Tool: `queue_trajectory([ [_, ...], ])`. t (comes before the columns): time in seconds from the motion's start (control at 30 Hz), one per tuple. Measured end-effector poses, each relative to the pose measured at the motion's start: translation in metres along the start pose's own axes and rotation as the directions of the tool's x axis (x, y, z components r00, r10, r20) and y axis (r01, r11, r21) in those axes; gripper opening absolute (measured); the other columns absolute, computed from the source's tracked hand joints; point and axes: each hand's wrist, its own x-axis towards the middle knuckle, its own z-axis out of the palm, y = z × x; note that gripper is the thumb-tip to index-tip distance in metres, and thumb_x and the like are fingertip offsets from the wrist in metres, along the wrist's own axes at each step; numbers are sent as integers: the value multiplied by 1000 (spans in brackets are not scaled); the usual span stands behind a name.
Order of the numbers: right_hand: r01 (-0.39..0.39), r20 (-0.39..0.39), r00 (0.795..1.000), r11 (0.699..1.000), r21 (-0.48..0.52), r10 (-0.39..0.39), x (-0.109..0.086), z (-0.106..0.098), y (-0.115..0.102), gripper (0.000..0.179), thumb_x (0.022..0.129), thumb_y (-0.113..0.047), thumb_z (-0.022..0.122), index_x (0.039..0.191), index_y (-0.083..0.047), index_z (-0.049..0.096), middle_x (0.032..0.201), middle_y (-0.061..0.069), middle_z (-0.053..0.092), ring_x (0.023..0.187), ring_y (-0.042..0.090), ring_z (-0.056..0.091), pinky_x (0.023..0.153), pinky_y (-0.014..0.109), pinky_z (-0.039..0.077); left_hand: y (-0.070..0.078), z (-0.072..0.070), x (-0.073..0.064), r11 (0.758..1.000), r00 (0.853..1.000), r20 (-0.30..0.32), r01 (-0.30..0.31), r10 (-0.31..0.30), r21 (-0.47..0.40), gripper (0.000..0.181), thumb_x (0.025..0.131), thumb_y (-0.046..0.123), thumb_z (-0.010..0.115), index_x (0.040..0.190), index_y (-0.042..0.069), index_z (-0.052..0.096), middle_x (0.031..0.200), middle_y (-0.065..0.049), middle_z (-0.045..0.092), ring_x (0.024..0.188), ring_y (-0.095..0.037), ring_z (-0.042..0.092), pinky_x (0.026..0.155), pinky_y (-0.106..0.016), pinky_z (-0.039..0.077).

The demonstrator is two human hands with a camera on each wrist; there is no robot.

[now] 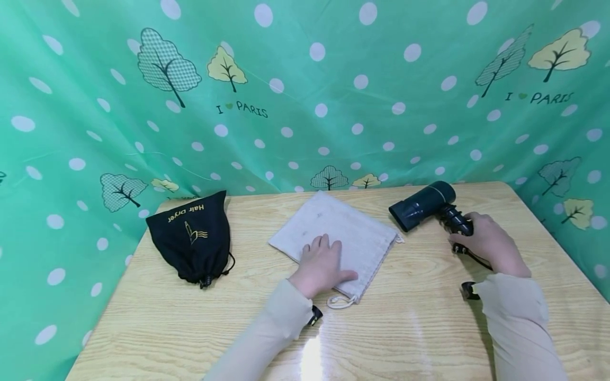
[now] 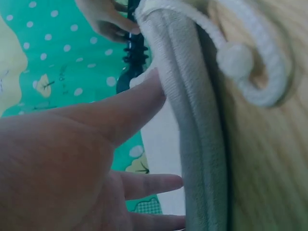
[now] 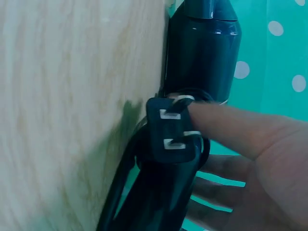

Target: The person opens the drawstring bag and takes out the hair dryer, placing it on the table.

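A pale grey drawstring cloth bag lies flat at the middle of the table. My left hand rests on its near part, fingers spread. In the left wrist view, the thumb and fingertips touch the cloth bag beside its thick hem. On the right, a black hair dryer lies with its nozzle toward the bag. My right hand grips its handle. The right wrist view has the thumb by a two-pin plug and the cord bundled along the handle; the other fingers are behind the handle, partly hidden.
At the left of the wooden table lies a black drawstring pouch marked "Hair Dryer". A green dotted curtain hangs along the back and sides. White cord loops out of the grey bag's near corner.
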Motion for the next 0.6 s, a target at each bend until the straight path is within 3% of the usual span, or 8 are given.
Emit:
queue_trajectory([
  [0.2,27,-71,997,1000,-9,-27,0,2,1,58,97,-18,57,136,20,35,121,45,44,103,55,51,80,62,47,3,4,0,999,1000,-6,-12,12,41,84,81,63,70,138,5,51,149,-26,39,139,-39,37,110,-54,36],
  [0.6,16,-79,997,1000,-5,-17,-2,2,0,58,99,-18,57,136,20,34,123,45,43,104,57,49,81,63,46,-1,7,6,994,994,-9,-107,107,31,84,76,59,76,136,6,53,147,-21,44,139,-36,39,114,-47,36],
])
